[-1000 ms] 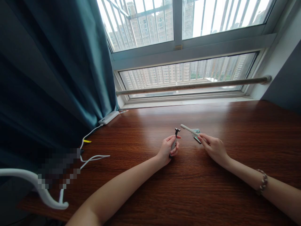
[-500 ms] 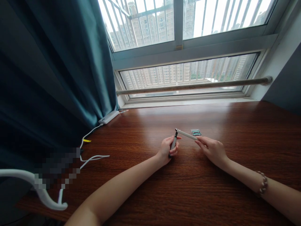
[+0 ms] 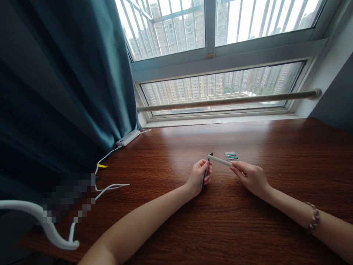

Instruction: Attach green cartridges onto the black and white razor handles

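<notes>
Left hand (image 3: pixel 198 177) closed round a razor (image 3: pixel 205 177), head end pointing far, over the brown table (image 3: pixel 237 228). Right hand (image 3: pixel 253 179) pinches a slim white toothbrush (image 3: pixel 220 160), its left end crossing by the razor's head; contact unclear. Small green-striped pack (image 3: pixel 231 156) lies just beyond, on the far side.

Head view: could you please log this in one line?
left hand: razor; right hand: slim white tool, tip at razor's head; desk: small pack
</notes>
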Demonstrator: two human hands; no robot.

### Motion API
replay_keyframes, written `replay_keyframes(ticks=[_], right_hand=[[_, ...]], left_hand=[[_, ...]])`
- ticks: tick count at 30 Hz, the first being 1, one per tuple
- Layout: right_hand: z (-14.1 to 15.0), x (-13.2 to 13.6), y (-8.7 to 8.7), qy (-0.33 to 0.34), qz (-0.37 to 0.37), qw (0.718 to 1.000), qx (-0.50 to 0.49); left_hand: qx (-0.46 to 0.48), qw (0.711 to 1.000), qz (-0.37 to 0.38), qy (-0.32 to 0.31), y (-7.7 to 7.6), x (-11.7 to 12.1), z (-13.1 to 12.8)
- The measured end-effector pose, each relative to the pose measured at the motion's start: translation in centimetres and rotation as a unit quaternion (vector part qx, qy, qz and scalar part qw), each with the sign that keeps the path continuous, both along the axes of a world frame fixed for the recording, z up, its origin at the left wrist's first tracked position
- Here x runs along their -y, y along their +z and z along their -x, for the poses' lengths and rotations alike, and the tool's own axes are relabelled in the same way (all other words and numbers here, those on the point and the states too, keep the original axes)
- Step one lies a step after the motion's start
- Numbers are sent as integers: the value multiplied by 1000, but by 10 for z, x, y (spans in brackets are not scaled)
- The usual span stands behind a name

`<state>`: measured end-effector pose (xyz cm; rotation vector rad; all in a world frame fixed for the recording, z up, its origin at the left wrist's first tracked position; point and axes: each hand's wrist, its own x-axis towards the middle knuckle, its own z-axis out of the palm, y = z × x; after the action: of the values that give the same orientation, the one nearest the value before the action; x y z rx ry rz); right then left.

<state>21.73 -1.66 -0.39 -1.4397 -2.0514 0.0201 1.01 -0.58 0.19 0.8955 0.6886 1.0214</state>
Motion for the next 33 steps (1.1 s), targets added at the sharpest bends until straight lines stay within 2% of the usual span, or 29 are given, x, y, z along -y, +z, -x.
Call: replay_keyframes(ticks=[5, 10, 14, 18, 23, 27, 31, 33], right_hand=[[-1, -1, 0, -56, -3, 998, -26], [0, 0, 1, -6, 21, 999, -24], [0, -1, 3, -61, 24, 997, -43], [0, -1, 2, 1, 20, 998, -67], [0, -1, 2, -45, 19, 996, -78], [-1, -2, 2, 11, 23, 996, -88], [-2, -3, 2, -23, 33, 994, -104], [-2, -3, 2, 1, 41, 992, -116]], left_hand=[[-14, 1000, -12, 15, 2, 2, -2], [-24, 999, -42, 22, 3, 4, -3], [-51, 994, -76, 60, 3, 4, -2], [-92, 986, -110, 84, 3, 4, 0], [-100, 983, -107, 109, 3, 4, 0], [-108, 984, -100, 104, 4, 4, 0], [-122, 981, -114, 100, 4, 5, 1], [-137, 977, -129, 96, 4, 6, 1]])
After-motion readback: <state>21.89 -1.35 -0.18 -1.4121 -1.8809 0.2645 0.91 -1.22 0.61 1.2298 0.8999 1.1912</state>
